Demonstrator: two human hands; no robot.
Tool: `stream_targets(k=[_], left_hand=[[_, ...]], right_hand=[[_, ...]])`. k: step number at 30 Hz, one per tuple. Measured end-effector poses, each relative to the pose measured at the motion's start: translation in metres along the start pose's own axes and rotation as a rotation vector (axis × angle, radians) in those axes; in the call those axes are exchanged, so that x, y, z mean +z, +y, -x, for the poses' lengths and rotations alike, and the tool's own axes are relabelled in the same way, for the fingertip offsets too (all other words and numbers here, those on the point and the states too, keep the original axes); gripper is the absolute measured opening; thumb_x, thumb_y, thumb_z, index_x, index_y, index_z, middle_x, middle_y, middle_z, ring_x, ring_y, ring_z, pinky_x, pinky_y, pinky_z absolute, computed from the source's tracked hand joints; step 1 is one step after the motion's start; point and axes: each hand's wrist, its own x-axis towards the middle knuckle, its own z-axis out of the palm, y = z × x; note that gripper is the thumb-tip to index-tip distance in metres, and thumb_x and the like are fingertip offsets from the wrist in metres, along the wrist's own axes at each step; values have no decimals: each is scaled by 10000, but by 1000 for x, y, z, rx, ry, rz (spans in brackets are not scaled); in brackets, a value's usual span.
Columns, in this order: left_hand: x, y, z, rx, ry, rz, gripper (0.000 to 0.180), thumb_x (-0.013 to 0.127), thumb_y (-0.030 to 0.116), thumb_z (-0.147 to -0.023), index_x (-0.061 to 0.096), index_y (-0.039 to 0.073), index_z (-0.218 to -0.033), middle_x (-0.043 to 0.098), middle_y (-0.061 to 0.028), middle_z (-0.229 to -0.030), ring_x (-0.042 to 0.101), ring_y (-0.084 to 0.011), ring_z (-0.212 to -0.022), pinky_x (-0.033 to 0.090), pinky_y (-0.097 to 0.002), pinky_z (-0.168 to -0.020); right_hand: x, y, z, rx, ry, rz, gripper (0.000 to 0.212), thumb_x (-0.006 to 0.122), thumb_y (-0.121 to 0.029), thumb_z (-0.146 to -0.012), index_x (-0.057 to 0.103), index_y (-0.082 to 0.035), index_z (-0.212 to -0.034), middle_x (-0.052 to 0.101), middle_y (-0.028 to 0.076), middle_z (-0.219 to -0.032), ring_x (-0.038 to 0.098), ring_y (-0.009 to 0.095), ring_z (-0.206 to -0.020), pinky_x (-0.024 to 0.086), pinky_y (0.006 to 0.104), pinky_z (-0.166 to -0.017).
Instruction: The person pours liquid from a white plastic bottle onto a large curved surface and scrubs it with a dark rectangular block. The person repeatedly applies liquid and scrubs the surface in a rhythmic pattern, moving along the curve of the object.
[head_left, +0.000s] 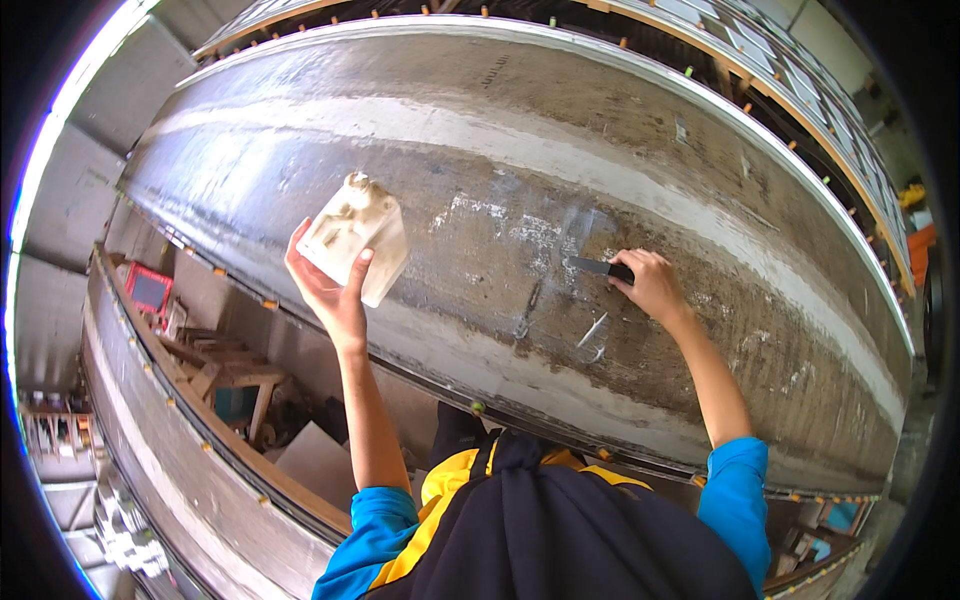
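Observation:
My left hand (335, 296) grips a cream-white plastic jug (362, 232) from beneath, thumb on its near side. The jug seems cut open and is held up over the left part of a long, curved panel (460, 270). In my right hand (652, 283) is a black-handled putty knife (590, 265), fingers closed round the handle. Its dark blade points left and lies close to the panel; whether it touches cannot be told. White smears (535, 232) and a greyish patch mark the brown surface near the blade. A thin white streak (592, 330) shows nearer to me.
Small pegs (478, 408) line the panel's edges. A second long panel (170, 440) stands at lower left, with a wooden stand (230, 370) and a red crate (150, 288) between. Slatted racking (770, 60) runs along the far side; orange and yellow items (920, 250) lie far right.

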Motion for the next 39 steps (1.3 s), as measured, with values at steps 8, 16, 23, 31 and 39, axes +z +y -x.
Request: stream_targets(k=[8, 16, 23, 31, 39], left_hand=[[5, -51, -64, -102, -214, 135, 761, 806, 95, -635, 381, 40, -1263, 408, -99, -1291, 420, -234, -1167, 331, -374, -999], [25, -83, -102, -143, -424, 214, 759, 814, 152, -627, 403, 67, -1259, 428, -94, -1262, 417, -244, -1170, 337, -395, -1001], [35, -103, -106, -180, -488, 180, 752, 808, 155, -636, 402, 78, -1265, 420, -88, -1265, 415, -247, -1173, 338, -406, -1009], [24, -125, -106, -267, -471, 184, 754, 808, 164, -631, 404, 86, -1263, 420, -86, -1260, 414, -250, -1173, 335, -414, -1015], [37, -108, -98, -225, -477, 108, 767, 810, 158, -626, 396, 85, -1267, 418, -89, -1269, 407, -253, -1183, 334, -419, -1020]], right_hand=[[-4, -27, -2, 495, -2, 30, 245, 725, -179, -726, 607, -84, -918, 646, 89, -847, 626, 249, -776, 488, 359, -701], [1, -41, -21, 959, 134, 107, 290, 644, -163, -799, 563, -16, -1036, 648, 159, -880, 629, 324, -817, 494, 410, -708], [61, -21, -56, 1310, 52, 280, 252, 500, -127, -885, 519, 55, -1059, 489, 56, -499, 418, 126, -369, 254, 235, -265], [51, -87, -102, 743, 16, -25, 311, 575, -124, -849, 547, -69, -1154, 609, 78, -592, 520, 161, -419, 421, 279, -372], [60, -8, -75, 620, 11, 406, 248, 650, -142, -806, 592, -89, -1042, 617, 41, -634, 510, 165, -464, 404, 247, -444]])
